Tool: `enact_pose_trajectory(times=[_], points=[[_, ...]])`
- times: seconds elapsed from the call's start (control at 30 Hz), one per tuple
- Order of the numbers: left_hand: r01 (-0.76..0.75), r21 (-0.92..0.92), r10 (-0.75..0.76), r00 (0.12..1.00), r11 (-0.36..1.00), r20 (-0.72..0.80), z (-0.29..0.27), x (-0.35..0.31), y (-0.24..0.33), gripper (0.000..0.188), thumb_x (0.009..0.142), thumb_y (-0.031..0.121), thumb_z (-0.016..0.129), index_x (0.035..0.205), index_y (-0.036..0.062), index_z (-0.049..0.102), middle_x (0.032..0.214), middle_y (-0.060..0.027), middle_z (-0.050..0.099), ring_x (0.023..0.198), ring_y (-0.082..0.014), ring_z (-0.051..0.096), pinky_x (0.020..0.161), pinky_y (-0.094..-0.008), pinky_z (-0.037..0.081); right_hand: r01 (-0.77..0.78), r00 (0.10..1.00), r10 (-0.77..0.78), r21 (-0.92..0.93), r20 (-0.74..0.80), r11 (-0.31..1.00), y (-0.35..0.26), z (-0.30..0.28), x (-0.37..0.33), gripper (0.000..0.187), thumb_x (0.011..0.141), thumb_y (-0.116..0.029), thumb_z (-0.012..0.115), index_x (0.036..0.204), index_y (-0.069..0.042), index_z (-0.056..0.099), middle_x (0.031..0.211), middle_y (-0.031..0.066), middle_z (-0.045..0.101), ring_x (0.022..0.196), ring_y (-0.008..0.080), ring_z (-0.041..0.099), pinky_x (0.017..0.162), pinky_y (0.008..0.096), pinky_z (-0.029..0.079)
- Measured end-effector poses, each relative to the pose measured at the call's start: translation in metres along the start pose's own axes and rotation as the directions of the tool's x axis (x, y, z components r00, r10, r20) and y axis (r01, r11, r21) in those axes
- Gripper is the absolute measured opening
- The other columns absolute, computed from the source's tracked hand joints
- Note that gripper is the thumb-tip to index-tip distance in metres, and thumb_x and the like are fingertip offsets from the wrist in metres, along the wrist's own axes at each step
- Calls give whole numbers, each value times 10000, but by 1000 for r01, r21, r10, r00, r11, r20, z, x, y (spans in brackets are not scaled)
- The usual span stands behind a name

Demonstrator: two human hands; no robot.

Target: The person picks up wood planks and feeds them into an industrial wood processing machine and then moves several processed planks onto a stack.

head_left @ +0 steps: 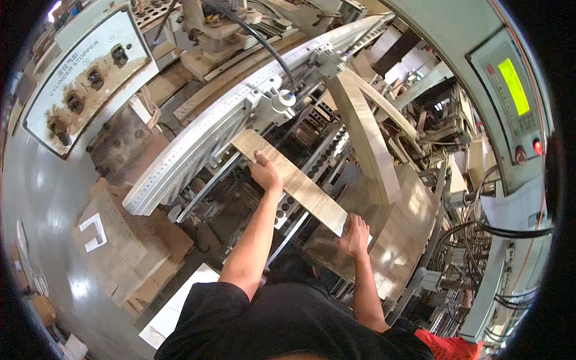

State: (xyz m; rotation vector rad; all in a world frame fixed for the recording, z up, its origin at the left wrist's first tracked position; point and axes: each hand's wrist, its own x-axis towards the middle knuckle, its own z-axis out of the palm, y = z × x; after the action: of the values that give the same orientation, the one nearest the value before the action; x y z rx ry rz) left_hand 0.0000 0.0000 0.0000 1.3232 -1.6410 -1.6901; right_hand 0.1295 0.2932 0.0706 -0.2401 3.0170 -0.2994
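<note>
A long flat wooden board lies slanted across the machine bed, from upper left to lower right. My left hand grips its left edge near the far end, fingers curled over the wood. At the near end my right hand holds the board's corner. The far end of the board sits just under a perforated metal fence rail. A second, curved wooden piece stands clamped to the right of the board.
A grey control box with knobs is at the upper left. On the right stands a panel with a green screen and a red lamp. A stack of wooden blocks stands on the floor at the left. Hoses and cables hang at the right.
</note>
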Motion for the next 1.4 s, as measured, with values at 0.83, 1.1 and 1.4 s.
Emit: enact_pose_trajectory(times=[0.83,1.1,1.4], points=[[-39,95,11,959,995,284,-40,51,-17,797,1008,544,467,1401,-142,366,1414,-294,480,1268,-386,529,1054,-503,413,95,985,-76,120,-154,988,10,11,-7,596,567,-247,734,1108,-67,562,986,122,611,981,314,609,823,422,437],[-593,388,105,629,705,770,-129,-9,-44,474,978,432,585,1107,-23,614,1081,-214,676,1019,-326,641,908,-417,475,63,985,-41,132,-166,989,21,15,0,520,610,-247,704,1079,-57,585,1013,144,630,980,320,618,831,428,438],[-644,598,104,717,477,689,-206,-66,-29,426,949,432,592,1100,34,607,1005,-232,689,978,-440,641,821,-514,482,97,977,-75,102,-197,990,19,13,-10,688,600,-229,717,1246,-51,559,1085,146,625,1072,325,586,912,450,416]])
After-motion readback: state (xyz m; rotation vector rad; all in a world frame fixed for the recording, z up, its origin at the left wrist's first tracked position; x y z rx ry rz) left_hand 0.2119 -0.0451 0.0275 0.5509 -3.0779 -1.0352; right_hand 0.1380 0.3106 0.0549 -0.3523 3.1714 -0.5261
